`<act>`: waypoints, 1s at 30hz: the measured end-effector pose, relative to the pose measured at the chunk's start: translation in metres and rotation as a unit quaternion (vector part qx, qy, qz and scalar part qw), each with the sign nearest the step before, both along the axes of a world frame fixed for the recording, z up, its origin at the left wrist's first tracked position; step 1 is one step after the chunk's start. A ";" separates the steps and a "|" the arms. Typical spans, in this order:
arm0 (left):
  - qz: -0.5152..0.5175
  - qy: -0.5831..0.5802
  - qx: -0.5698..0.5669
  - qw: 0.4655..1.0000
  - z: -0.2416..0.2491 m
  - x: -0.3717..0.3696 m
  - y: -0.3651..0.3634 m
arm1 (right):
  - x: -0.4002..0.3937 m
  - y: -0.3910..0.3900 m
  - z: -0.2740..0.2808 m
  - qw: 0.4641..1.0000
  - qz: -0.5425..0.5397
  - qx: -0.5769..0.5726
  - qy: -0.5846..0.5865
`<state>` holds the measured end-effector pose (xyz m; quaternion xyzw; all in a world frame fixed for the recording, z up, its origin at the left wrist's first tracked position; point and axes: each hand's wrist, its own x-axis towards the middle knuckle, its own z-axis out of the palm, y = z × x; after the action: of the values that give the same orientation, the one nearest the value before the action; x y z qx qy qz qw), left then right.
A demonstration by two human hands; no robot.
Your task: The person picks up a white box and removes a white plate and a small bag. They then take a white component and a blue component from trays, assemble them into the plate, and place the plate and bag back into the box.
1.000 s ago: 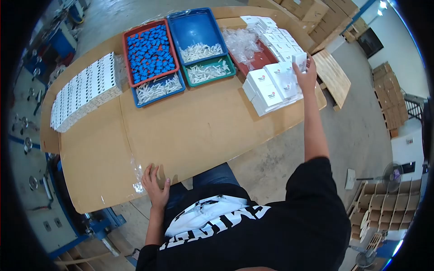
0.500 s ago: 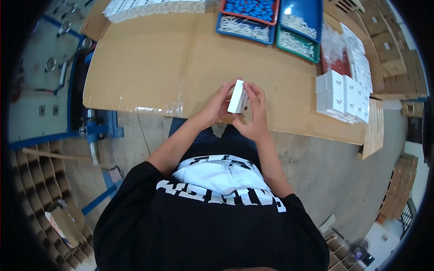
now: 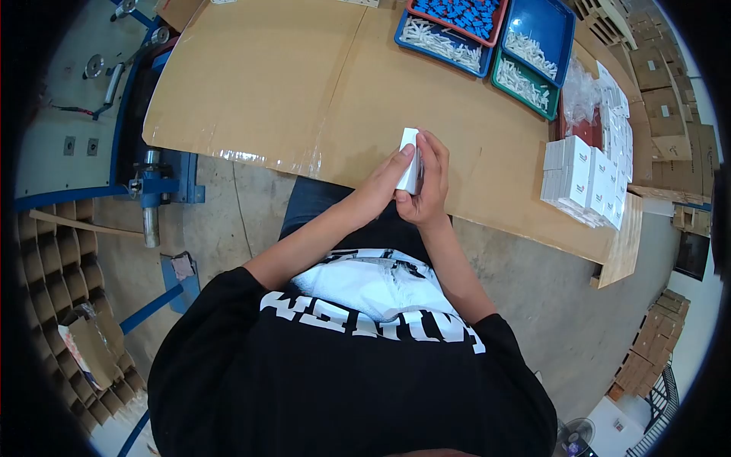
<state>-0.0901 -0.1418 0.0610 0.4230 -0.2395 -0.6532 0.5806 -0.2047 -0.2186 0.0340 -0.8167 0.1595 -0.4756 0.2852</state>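
Observation:
Between both hands, over the near edge of the cardboard-covered table, I hold a small white box upright on its narrow side. My left hand presses along its left face, with the thumb over the upper part. Cupped around the right face is my right hand, its fingers reaching to the far end and its thumb at the near corner. Palms and fingers hide much of the box.
Trays of small parts stand at the back: a red tray with blue pieces, blue and green trays with white pieces. Stacked white boxes sit at the right end beside clear plastic bags. A blue-framed machine stands left.
My left hand has closed in flatter against the box, its thumb now over it. The camera view has shifted, so the trays and stacked boxes appear lower and further right.

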 end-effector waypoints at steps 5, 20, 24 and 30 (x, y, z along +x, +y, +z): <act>0.041 0.004 0.044 0.998 -0.002 -0.013 -0.004 | -0.009 -0.001 -0.016 1.000 -0.013 0.002 0.025; 0.084 0.050 0.094 0.991 -0.030 -0.020 -0.005 | -0.008 0.000 -0.029 0.999 -0.008 -0.016 0.035; 0.143 0.038 0.104 0.983 -0.018 -0.026 -0.006 | -0.008 0.003 -0.030 0.999 -0.012 -0.019 0.037; 0.143 0.054 0.105 0.983 -0.016 -0.025 -0.006 | -0.008 0.004 -0.031 0.999 -0.015 -0.014 0.040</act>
<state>-0.1154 -0.1479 0.0455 0.4757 -0.0747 -0.6068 0.6324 -0.2122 -0.2147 0.0031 -0.8369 0.1760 -0.4485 0.2598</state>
